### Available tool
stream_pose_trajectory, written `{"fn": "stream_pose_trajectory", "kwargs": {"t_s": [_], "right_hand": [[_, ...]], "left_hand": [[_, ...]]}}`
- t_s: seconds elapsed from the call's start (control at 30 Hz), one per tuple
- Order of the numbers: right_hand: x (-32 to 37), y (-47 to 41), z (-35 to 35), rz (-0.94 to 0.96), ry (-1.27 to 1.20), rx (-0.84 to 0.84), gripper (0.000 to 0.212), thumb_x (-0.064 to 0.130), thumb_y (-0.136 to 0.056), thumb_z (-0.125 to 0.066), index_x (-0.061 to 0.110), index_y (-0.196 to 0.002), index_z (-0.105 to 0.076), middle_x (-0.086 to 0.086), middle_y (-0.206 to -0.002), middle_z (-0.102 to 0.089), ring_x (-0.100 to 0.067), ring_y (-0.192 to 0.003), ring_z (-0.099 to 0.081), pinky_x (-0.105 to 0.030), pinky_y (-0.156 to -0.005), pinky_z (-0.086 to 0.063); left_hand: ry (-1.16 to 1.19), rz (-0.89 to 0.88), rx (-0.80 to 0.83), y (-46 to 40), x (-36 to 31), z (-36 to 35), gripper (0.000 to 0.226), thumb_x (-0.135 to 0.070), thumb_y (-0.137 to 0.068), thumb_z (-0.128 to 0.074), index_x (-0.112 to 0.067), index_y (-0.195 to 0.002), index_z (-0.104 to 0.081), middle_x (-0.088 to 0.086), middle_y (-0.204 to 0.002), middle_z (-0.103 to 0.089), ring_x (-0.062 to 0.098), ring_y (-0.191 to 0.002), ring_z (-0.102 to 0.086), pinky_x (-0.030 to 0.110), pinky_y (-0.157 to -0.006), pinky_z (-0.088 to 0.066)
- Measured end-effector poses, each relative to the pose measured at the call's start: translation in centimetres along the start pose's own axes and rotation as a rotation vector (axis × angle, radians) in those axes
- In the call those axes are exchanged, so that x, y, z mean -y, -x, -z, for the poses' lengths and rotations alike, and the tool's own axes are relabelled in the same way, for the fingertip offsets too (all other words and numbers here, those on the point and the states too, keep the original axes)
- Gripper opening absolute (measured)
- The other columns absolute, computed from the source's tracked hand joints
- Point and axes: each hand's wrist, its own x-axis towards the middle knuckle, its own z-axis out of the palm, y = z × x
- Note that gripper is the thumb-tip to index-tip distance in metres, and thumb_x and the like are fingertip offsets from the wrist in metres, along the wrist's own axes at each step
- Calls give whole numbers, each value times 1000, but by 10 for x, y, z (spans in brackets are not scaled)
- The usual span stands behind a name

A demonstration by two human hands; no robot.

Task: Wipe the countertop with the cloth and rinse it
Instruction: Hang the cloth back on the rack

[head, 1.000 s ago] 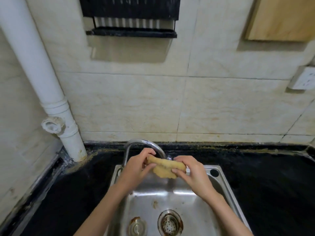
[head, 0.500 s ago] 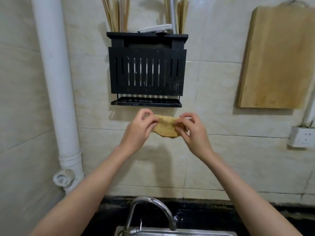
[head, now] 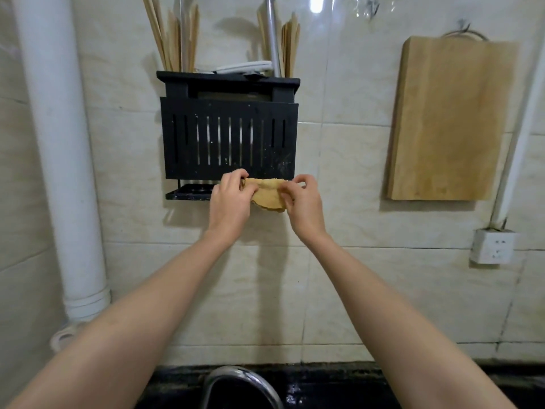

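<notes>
A small yellow cloth (head: 267, 193) is stretched between both hands, held up against the tiled wall just below a black slatted utensil rack (head: 228, 137). My left hand (head: 231, 202) pinches the cloth's left end with curled fingers. My right hand (head: 302, 203) pinches its right end the same way. The cloth's upper edge sits at the level of the rack's lower edge, next to its small drip shelf (head: 188, 193). Only a dark strip of the countertop (head: 333, 388) shows at the bottom; the sink is out of view.
The chrome faucet (head: 241, 382) arches at the bottom centre. A white drain pipe (head: 59, 149) runs down the left wall. A wooden cutting board (head: 448, 119) hangs at the right, with a wall socket (head: 492, 246) below it. Chopsticks (head: 174, 36) stand in the rack.
Both hands lifted the cloth from over the sink up to the wall rack, and my view tilted upward with them. In the last half second the cloth rose to the rack's lower edge.
</notes>
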Motion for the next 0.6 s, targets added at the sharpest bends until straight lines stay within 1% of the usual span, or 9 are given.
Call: {"fn": "stream_pose_trajectory", "kwargs": {"t_s": [0.03, 0.07, 0.13, 0.2, 0.3, 0.37, 0.43, 0.5, 0.6], "right_hand": [[-2, 1, -3, 66, 131, -65, 17, 15, -88, -55, 12, -101, -67, -5, -105, -50, -21, -92, -49, -29, -74, -38], [-3, 2, -6, 157, 315, -155, 16, 15, -86, -56, 16, -94, -69, -9, -107, -54, -27, -95, -49, -31, -72, -35], [-3, 6, -8, 318, 586, -255, 17, 20, -81, -52, 18, -84, -69, -6, -103, -59, -24, -95, -46, -31, -71, -27], [-5, 11, -11, 427, 699, -210, 20, 25, -80, -50, 15, -89, -65, -2, -103, -60, -20, -98, -46, -33, -75, -27], [-12, 21, -13, 443, 762, -97, 31, 26, -77, -50, 10, -102, -59, -3, -109, -59, -22, -108, -51, -37, -87, -29], [-13, 25, -16, 418, 803, -75, 35, 21, -76, -47, 11, -108, -55, -3, -108, -58, -22, -108, -52, -38, -90, -28], [-10, 24, -19, 389, 754, -128, 28, 13, -77, -42, 11, -102, -55, -1, -100, -60, -21, -101, -56, -38, -89, -27], [-8, 21, -19, 394, 693, -181, 21, 6, -81, -37, 11, -91, -54, -1, -88, -62, -22, -91, -60, -39, -88, -27], [-8, 17, -14, 443, 709, -205, 18, 3, -80, -40, 12, -83, -54, -3, -94, -64, -22, -92, -59, -39, -86, -27]], "left_hand": [[-106, -85, -53, 5, 1, -3, 19, -15, -86, -54, -9, -97, -67, 6, -109, -57, 20, -99, -44, 31, -75, -31], [-177, -149, -76, 10, 2, -6, 23, -13, -83, -51, -7, -96, -68, 8, -112, -58, 20, -103, -42, 32, -77, -32], [-239, -223, -46, 17, 1, -6, 33, -16, -78, -44, -5, -101, -65, 8, -115, -58, 21, -108, -45, 32, -80, -32], [-255, -237, 0, 20, 1, -6, 38, -19, -77, -45, -4, -107, -62, 9, -120, -57, 23, -113, -49, 34, -85, -34], [-292, -234, 62, 26, 2, -5, 45, -13, -72, -52, -3, -116, -58, 10, -123, -57, 25, -115, -51, 37, -90, -36], [-331, -205, 123, 31, 3, -6, 57, -13, -69, -60, -3, -125, -52, 10, -126, -55, 24, -118, -51, 43, -95, -37], [-359, -173, 146, 33, 1, -7, 65, -14, -66, -65, -5, -128, -48, 9, -125, -56, 23, -117, -51, 50, -96, -36], [-355, -168, 124, 32, -1, -7, 64, -11, -63, -65, -7, -124, -47, 7, -118, -58, 23, -110, -54, 53, -94, -36], [-367, -195, 101, 29, 0, -4, 52, -8, -66, -63, -9, -116, -52, 5, -114, -59, 22, -106, -56, 55, -92, -34]]}}
